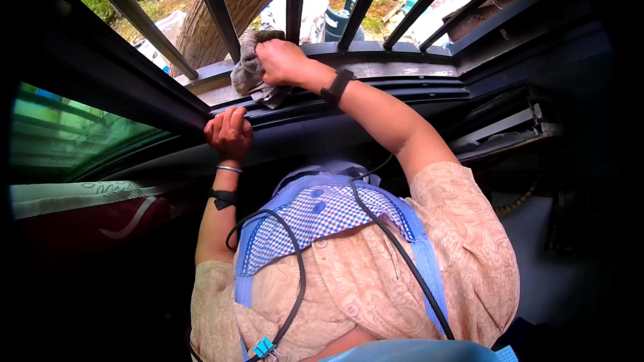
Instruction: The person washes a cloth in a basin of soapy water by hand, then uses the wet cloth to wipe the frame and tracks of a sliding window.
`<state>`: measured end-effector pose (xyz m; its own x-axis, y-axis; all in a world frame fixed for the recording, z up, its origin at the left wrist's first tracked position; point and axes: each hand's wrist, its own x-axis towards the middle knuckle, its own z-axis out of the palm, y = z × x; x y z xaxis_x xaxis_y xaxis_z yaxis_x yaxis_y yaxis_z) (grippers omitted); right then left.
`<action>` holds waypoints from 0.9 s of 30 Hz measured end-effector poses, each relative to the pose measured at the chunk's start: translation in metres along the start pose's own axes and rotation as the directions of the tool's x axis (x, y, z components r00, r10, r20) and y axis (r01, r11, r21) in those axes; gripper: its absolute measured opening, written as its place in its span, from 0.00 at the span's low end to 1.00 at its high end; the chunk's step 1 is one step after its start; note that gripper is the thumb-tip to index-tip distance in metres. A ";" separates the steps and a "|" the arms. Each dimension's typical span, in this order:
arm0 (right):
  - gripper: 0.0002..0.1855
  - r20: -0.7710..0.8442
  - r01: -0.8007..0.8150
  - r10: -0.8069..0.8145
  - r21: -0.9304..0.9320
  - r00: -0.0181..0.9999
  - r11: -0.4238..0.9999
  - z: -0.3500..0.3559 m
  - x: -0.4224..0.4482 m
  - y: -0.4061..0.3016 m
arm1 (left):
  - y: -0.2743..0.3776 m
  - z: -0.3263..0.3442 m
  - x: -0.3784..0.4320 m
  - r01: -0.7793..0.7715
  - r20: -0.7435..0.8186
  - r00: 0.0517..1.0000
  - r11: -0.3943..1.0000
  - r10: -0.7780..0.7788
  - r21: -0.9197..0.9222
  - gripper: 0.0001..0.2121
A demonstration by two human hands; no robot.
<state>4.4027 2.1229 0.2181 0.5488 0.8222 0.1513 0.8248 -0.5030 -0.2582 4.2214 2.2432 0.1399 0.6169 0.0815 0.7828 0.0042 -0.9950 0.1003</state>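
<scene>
My right hand (282,63) is closed on a bunched grey cloth (246,68), which rests on the window sill (387,69) against the foot of a dark metal window bar (296,0). Part of the cloth hangs over the inner edge onto the black sliding track (412,88). To the left and lower, my left hand (230,130) curls its fingers over the edge of the window frame at the end of the dark sash (151,80). Its palm side is hidden.
Several dark bars span the opening; outside are a tree trunk (206,25), a gas cylinder (337,25) and white bags. Green-tinted glass (75,130) stands at left above a red and white fabric (100,211). A rack-like object (503,130) lies at right. Black cables cross my checked apron (322,211).
</scene>
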 end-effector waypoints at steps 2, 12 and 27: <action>0.15 -0.138 0.093 -0.090 0.015 0.986 0.996 0.007 -0.018 0.008 | 0.000 0.002 0.001 -0.012 0.003 1.000 1.000 0.012 0.005 0.07; 0.18 -0.038 -0.096 0.294 0.899 0.955 0.427 -0.023 -0.032 -0.005 | -0.006 -0.001 -0.006 0.000 -0.048 0.999 1.000 0.000 0.004 0.07; 0.14 0.146 -0.232 0.303 0.934 0.942 0.272 0.023 0.039 0.004 | -0.004 -0.002 -0.007 0.014 -0.073 0.997 0.998 -0.018 -0.059 0.08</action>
<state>4.4242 2.1594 0.2007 0.7469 0.6607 -0.0747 -0.0304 -0.0784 -0.9965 4.2158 2.2462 0.1349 0.5577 0.1033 0.8236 -0.0342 -0.9885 0.1472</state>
